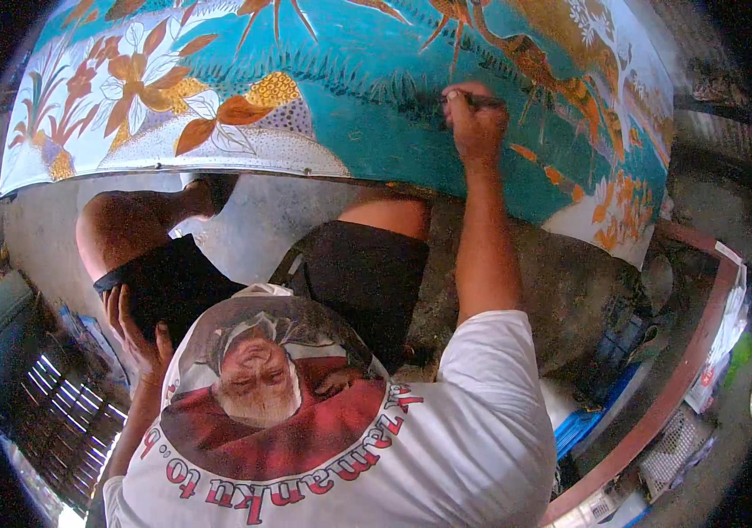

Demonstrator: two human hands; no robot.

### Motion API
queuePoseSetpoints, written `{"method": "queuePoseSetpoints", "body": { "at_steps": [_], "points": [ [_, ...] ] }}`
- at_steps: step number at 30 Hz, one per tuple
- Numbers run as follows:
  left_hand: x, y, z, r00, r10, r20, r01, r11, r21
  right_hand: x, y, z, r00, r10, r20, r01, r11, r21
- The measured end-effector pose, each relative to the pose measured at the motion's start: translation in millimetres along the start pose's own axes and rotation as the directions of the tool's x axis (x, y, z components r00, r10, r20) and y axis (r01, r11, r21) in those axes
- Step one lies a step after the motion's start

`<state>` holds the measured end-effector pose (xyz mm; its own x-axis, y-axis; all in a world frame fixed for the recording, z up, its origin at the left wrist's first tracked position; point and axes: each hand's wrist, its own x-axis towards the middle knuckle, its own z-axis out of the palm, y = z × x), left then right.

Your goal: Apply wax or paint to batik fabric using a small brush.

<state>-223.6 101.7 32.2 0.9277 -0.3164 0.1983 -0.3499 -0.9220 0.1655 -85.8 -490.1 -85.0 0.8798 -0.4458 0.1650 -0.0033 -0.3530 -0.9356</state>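
A large painted panel (385, 145) spreads across the far side in front of me, with a teal ground, brown-orange birds, and white, gold and brown plants. On its teal part, beside a row of dark grass strokes (393, 91), my right hand (479, 128) is closed round a slim dark tool (485, 101), perhaps a brush; its tip is blurred. My left hand (136, 333) holds nothing and lies against my left thigh in dark shorts (169, 273), fingers stretched out and thumb apart.
The panel's near edge (244, 173) runs above my knees, with grey floor (270, 207) under it. A curved reddish-brown edge (693, 352) bends round the right side, near blue items (580, 427). A slatted dark surface (72, 405) stands at the lower left.
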Motion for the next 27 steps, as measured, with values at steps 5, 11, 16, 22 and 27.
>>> {"method": "queuePoseSetpoints", "body": {
  "at_steps": [5,11,16,22,27],
  "points": [
    [0,1,2,1.0,-0.027,0.003,0.027,1.0,0.0,-10,-7,-12,0.99,0.127,-0.069,-0.11,0.972,0.208],
    [-1,-1,1,1.0,-0.023,0.002,0.023,1.0,-0.018,-4,-10,0,0.979,0.128,-0.161,-0.081,0.96,0.268],
    [-2,-1,1,1.0,-0.011,0.0,0.011,1.0,-0.011,-1,-1,3,0.987,0.103,-0.127,-0.087,0.988,0.125],
    [0,0,0,1.0,0.01,0.002,-0.01,1.0,-0.012,-7,4,-15,0.998,0.068,-0.011,-0.068,0.997,-0.043],
    [1,1,-2,1.0,0.007,0.03,-0.008,1.0,0.005,-9,-2,-22,0.986,0.077,-0.147,-0.054,0.987,0.152]
  ]
}}
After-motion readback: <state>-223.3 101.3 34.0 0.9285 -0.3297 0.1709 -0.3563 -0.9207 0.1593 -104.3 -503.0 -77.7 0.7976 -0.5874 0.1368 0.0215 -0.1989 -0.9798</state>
